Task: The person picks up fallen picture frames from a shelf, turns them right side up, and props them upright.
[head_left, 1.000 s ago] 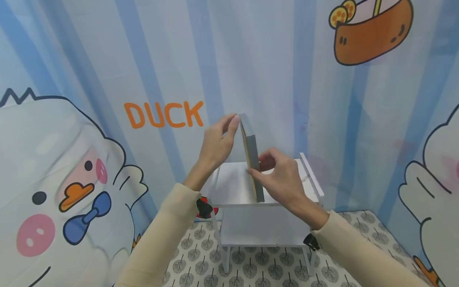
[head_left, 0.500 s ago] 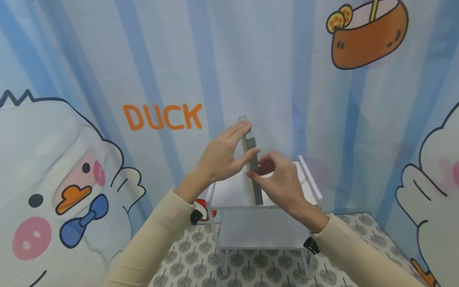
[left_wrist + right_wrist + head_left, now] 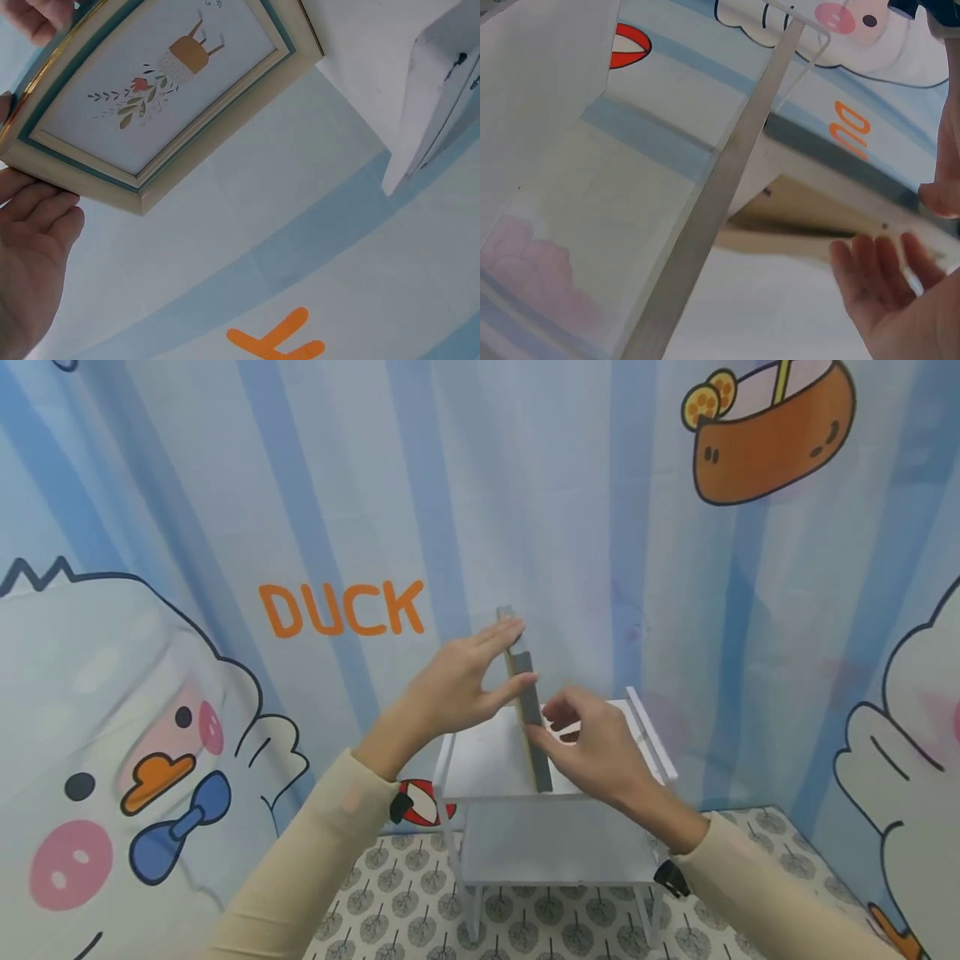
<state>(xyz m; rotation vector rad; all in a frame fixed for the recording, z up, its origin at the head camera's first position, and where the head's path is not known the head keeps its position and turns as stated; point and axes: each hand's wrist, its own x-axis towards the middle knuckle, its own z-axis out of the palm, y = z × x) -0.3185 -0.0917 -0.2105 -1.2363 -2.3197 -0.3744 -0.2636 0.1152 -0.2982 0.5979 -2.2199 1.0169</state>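
A picture frame [image 3: 539, 764] stands nearly edge-on on the white rack's top shelf. Its cream and teal border [image 3: 225, 129] surrounds a floral print in the left wrist view. My left hand [image 3: 453, 689] holds the upper part, fingers laid over the top edge and thumb against the near side. My right hand [image 3: 596, 747] is low behind the frame, its thumb at the near edge. In the right wrist view its loosely curled fingers [image 3: 862, 262] look apart from the tan backing [image 3: 810, 196]. A brown sliver shows beneath them in the head view; I cannot tell what it is.
The white rack [image 3: 487, 756] has a raised rail [image 3: 649, 735] on its right and a lower shelf [image 3: 555, 843] below. A printed curtain [image 3: 360, 468] hangs close behind. Tree-patterned flooring [image 3: 390, 902] lies underneath.
My left hand has moved from the far top corner to lay its fingers over the top edge, thumb on the near side. My right fingers have drawn slightly away from the back.
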